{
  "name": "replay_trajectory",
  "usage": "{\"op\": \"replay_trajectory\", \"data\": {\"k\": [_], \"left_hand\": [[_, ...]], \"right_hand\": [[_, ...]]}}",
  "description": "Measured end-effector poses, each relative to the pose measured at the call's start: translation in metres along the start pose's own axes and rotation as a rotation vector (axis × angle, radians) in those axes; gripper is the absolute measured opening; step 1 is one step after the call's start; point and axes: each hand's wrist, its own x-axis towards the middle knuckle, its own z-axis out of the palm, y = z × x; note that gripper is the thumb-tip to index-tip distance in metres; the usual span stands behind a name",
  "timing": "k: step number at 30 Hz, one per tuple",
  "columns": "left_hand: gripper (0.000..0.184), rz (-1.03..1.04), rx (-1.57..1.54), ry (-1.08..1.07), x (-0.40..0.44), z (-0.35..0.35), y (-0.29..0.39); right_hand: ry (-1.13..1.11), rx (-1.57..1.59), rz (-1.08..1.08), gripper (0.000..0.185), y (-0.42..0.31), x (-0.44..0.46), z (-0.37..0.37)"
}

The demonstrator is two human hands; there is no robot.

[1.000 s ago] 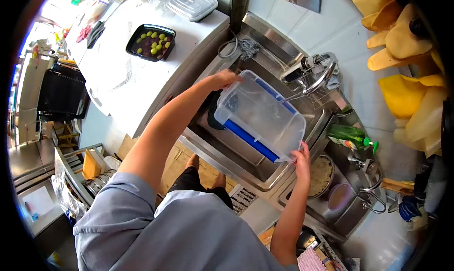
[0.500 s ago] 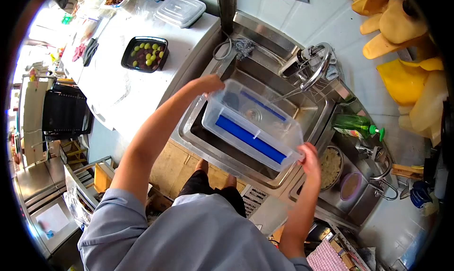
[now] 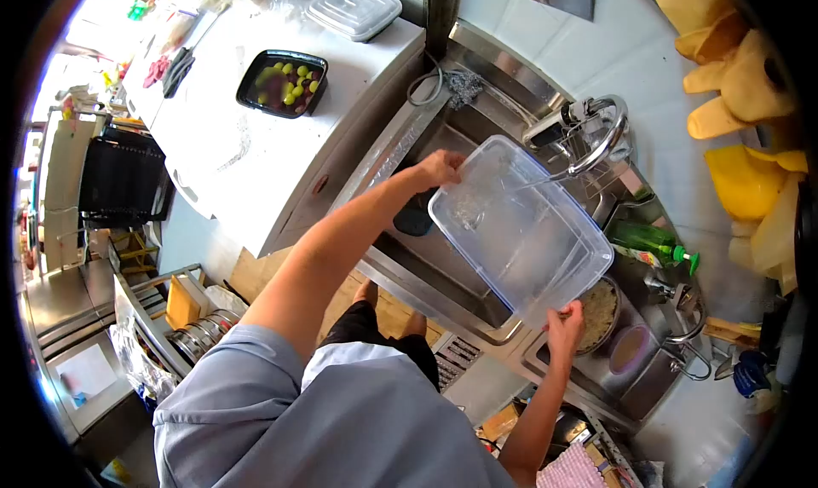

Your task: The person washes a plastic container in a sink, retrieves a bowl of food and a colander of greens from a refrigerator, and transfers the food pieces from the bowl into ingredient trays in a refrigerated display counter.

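Observation:
A clear plastic storage box with blue along its edges is tilted over the sink, its broad face towards me. My left hand is closed on its upper left corner. At the lower right corner, the fingers of my right hand pinch the rim. The curved tap reaches over the box from the upper right, and a thin line runs from its end onto the plastic. A dark round thing lies in the sink, partly hidden by my left arm.
On the white counter stand a black tray of green and dark round fruit and a lidded clear container. Right of the sink are a green soap bottle and a pot of pale contents. Yellow gloves hang on the wall.
The box has moved right and turned, so its broad face shows instead of the blue-striped side. Both hands kept hold; my left hand moved to the right, my right hand slightly down.

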Motion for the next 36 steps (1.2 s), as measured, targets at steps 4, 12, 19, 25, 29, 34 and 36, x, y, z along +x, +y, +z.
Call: {"op": "replay_trajectory", "data": {"k": [4,12,19,25,29,34,36], "left_hand": [[0.05,0.154,0.216,-0.021,-0.037,-0.04,0.086],[0.031,0.226,0.389,-0.172,-0.123,-0.007,0.222],[0.025,0.253,0.572,-0.028,-0.176,0.052,0.266],[0.029,0.372,0.636,0.093,-0.218,0.064,0.311],[0.031,0.485,0.744,0.134,-0.244,0.057,0.314],[0.031,0.571,0.804,0.169,-0.251,0.034,0.3],[0.028,0.553,0.785,0.136,-0.274,0.03,0.303]], "right_hand": [[0.037,0.075,-0.005,0.02,0.08,0.043,0.062],[-0.074,0.627,0.312,0.014,0.093,0.126,0.19],[-0.374,1.261,0.429,0.021,0.041,0.171,0.243],[-0.289,1.296,0.543,0.028,0.0,0.161,0.283],[-0.47,1.104,0.586,0.029,0.021,0.188,0.328],[0.095,-0.062,0.187,0.03,0.005,0.205,0.279],[0.358,-0.041,-0.027,0.032,0.024,0.223,0.267]]}}
